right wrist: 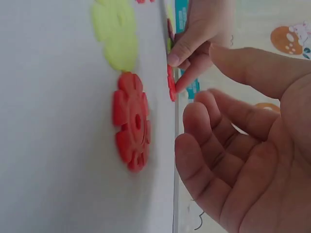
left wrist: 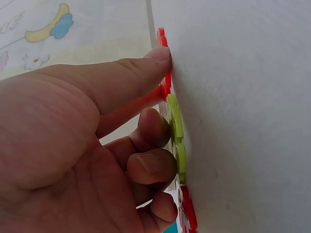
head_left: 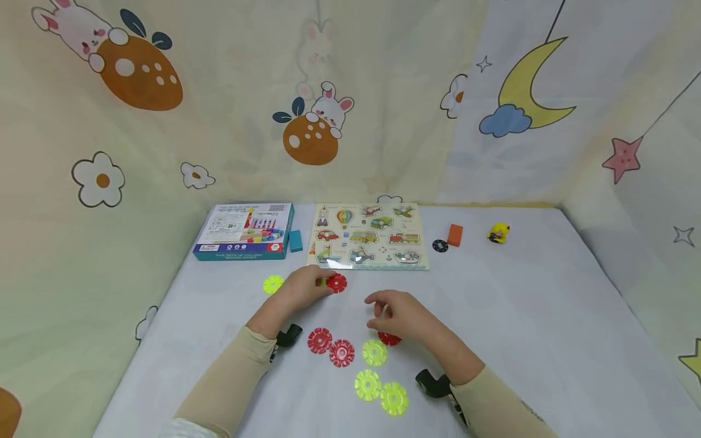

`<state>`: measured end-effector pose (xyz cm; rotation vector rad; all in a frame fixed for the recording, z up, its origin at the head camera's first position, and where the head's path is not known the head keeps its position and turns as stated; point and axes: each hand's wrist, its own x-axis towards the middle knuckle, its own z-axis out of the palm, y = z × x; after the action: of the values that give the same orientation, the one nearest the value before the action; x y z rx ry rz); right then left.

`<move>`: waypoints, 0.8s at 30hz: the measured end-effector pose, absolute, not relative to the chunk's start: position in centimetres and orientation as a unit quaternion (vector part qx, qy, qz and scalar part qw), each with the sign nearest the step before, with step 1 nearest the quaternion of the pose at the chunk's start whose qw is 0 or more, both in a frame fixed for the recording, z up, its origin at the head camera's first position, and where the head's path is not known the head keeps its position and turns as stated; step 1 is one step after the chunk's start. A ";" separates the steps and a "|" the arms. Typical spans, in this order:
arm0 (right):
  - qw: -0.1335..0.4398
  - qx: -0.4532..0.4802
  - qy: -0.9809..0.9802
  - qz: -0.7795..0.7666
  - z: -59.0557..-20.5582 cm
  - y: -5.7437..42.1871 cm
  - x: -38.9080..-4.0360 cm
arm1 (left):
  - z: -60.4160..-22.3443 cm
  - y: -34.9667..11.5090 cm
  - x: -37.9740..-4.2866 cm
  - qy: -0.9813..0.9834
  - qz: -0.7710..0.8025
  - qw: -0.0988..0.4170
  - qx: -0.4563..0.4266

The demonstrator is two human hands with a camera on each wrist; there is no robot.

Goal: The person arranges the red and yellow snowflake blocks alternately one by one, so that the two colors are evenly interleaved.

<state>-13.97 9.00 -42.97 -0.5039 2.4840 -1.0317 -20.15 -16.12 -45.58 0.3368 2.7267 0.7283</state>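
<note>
We see a red disc just in front of the puzzle board, pinched by thumb and finger of the left hand, which in the head view mostly hides a yellow-green disc beside it. Farther in front of the board, the right hand, thumb and fingers apart, partly covers a second red disc.

I see the right hand loosely curled, a red disc beside a lime disc, left hand pinching second red disc
</note>
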 end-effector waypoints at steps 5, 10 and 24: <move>0.226 -0.231 0.873 -0.365 -43.4 10.4 -12.3 | -45.5 -16.4 -20.4 0.948 0.260 0.142 0.117; 0.250 -0.255 0.865 -0.354 -44.4 10.5 -11.5 | -45.5 -16.4 -20.4 0.947 0.265 0.145 0.113; 0.281 -0.221 0.891 -0.278 -44.2 8.4 -10.8 | -45.7 -16.2 -20.3 0.945 0.266 0.156 0.109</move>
<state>-10.76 8.42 -44.17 -0.5918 2.3885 -0.7446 -20.27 -16.24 -45.71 0.3111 2.7054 0.7603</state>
